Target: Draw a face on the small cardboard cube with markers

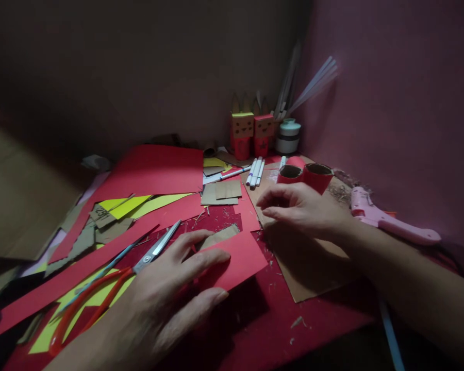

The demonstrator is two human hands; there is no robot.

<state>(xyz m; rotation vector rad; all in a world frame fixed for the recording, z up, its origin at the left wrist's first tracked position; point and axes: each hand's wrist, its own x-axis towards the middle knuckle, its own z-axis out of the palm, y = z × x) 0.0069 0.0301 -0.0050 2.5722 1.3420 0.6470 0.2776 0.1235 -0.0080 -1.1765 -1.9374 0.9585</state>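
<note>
My left hand (178,288) holds a red paper piece (239,263) by its left side. The index finger lies on top, and the thumb is at the near edge. A small cardboard piece (222,236) shows beyond that paper, partly under my fingers. My right hand (299,206) hovers above a cardboard sheet (317,273), its fingers curled toward the thumb. Whatever they may pinch is too small to make out. Just behind it stand two red-covered tubes, a left tube (290,172) and a right tube (317,172). Orange-handled scissors (147,260) lie beside my left forearm, partly hidden by it.
Several white markers (255,172) lie beyond the hands. Two box-headed figures, one yellow-topped (242,134) and one red-topped (263,135), stand beside a lidded jar (288,138). A pink glue gun (394,219) rests at right. Red paper (158,170) and cardboard scraps (114,230) cover the left.
</note>
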